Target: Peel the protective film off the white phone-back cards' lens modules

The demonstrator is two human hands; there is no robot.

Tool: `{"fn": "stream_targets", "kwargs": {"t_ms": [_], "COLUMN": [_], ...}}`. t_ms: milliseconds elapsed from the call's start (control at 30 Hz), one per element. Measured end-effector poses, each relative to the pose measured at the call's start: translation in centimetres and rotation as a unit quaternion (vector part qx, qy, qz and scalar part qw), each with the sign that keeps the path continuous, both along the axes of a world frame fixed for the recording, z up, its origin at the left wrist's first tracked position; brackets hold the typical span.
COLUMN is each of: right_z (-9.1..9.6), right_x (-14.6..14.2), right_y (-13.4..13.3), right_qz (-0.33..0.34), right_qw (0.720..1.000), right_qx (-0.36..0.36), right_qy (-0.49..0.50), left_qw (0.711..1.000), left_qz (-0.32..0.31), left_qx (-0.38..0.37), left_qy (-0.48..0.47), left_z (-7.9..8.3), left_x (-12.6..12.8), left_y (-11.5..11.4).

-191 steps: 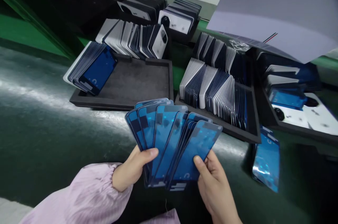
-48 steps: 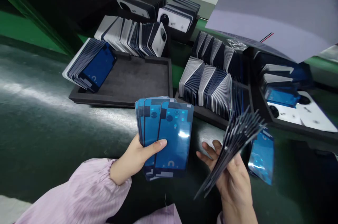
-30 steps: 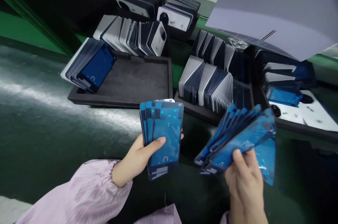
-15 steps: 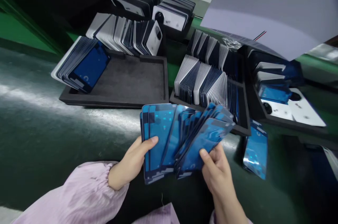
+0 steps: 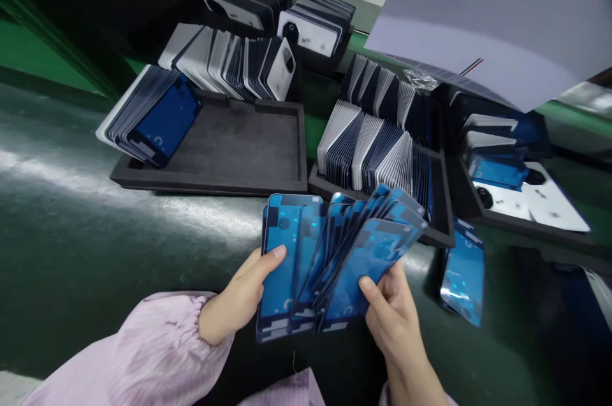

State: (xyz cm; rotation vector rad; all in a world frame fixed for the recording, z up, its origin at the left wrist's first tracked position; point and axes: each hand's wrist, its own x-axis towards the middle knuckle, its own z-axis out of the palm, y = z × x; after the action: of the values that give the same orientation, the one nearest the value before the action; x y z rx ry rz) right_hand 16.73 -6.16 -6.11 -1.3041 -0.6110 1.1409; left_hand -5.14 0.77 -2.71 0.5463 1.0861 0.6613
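remotely, i see the left hand (image 5: 239,301) and right hand (image 5: 392,317) clamped on a fan of blue-faced panels (image 5: 356,269) that spreads between them, above the green worktop (image 5: 201,253). beyond, a black tray (image 5: 243,148) bears a leaning stack (image 5: 148,116); beside it, a divided tray (image 5: 445,215) holds panel rows (image 5: 368,148). another blue-faced panel (image 5: 463,282) lies right of the hands.

- A moderate light is given to the scene; by the green bench (image 5: 43,253) a whitish band of glare is reflected.
- Small highlights are thrown back by the blue-filmed panel (image 5: 462,278) at right.
- The upper-left and lower-right corners are covered by deep shadow.
- The fanned blue panels (image 5: 351,272) are slightly blurred.
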Motion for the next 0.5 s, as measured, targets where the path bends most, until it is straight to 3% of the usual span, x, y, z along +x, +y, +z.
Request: {"fn": "stream_targets", "kwargs": {"t_ms": [167, 300, 400, 500], "right_z": [0.6, 0.2, -0.2, 0.0], "right_x": [1.8, 0.7, -0.9, -0.9], "right_y": [0.0, -0.3, -0.3, 0.0], "right_qz": [-0.053, -0.005, 0.047, 0.047], "right_qw": [0.998, 0.999, 0.997, 0.997], "right_qx": [0.023, 0.008, -0.009, -0.011], "right_qy": [0.015, 0.043, 0.06, 0.059], "left_qw": [0.998, 0.994, 0.994, 0.995], "left_qz": [-0.03, -0.053, -0.055, -0.051], "left_qx": [0.05, 0.095, 0.09, 0.075], "left_qy": [-0.005, -0.02, -0.033, -0.047], "left_z": [-0.4, -0.6, -0.7, -0.6], "left_x": [-0.3, -0.2, -0.2, -0.2], "left_y": [0.7, 1.2, 1.0, 0.8]}}
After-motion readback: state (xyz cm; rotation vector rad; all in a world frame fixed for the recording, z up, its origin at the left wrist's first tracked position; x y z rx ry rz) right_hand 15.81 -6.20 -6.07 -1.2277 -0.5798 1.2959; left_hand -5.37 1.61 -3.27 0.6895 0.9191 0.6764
